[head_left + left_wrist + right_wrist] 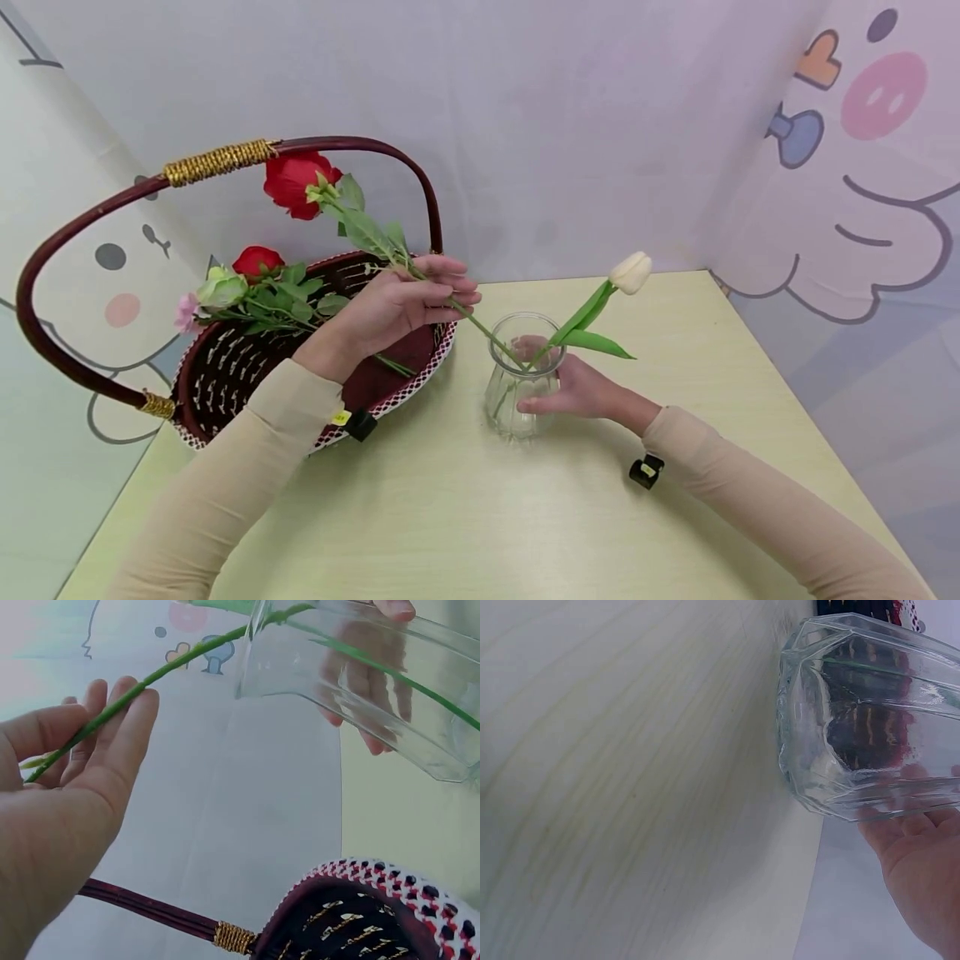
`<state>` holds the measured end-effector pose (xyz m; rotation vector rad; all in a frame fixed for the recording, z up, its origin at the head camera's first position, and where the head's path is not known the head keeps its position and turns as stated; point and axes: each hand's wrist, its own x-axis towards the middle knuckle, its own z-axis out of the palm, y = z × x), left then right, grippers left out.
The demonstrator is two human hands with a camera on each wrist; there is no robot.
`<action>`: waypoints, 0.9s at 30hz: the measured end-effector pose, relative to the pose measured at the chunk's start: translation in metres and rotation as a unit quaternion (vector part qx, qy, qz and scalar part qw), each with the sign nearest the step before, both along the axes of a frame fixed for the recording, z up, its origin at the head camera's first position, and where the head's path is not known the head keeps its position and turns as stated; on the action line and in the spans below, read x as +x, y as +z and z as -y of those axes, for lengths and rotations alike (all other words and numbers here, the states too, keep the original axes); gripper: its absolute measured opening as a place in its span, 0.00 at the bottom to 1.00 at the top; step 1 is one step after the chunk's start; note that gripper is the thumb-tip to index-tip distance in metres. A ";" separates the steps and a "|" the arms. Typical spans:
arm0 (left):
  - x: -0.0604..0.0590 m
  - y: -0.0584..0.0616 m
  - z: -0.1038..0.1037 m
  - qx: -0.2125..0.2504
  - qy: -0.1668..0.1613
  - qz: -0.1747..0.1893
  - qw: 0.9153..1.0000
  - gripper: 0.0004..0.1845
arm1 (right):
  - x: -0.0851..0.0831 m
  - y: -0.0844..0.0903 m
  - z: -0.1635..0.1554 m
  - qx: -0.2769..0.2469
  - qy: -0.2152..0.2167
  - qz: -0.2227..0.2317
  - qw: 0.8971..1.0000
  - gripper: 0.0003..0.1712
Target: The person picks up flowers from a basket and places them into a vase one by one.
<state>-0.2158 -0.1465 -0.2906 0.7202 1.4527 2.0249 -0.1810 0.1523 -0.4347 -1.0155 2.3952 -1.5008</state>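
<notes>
A pale wooden table (465, 517) stands in front of light curtains printed with cartoon faces. On the table, at your left, there is a dark woven basket (225, 375) with a white-and-red rim and a tall arched handle (217, 162) wrapped with gold cord. Inside the basket lie more flowers: a red rose (257, 260) and a pale green-pink bloom (217, 292) with leaves.

Your left hand (408, 300) is above the right end of the basket. Its fingers are curled around the stem of a long red rose (300, 183), with the stem passing between thumb and fingers. The flower head points up and left, under the handle, and the lower end of the stem goes down into the mouth of the glass vase (522, 383). In the left wrist view you see the green stem (112, 705) lying across your fingers and entering the glass.

The vase stands on the table just beside the basket, near the middle. A white tulip (630, 272) is already in it and leans to the right. Your right hand (577, 387) is wrapped around the right side of the vase, fingers behind the glass and thumb in front, holding it upright.
</notes>
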 end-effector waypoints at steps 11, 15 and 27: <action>0.008 0.009 -0.024 -0.100 0.028 -0.031 0.994 0.20 | 0.000 0.000 0.000 0.000 0.002 -0.003 1.000 0.49; 0.009 0.008 -0.029 -0.108 0.010 -0.039 0.993 0.20 | -0.001 0.000 0.000 -0.001 0.000 -0.002 1.000 0.50; 0.012 0.010 -0.045 -0.165 -0.022 -0.075 0.983 0.20 | 0.005 0.012 0.005 -0.010 0.007 0.000 1.000 0.49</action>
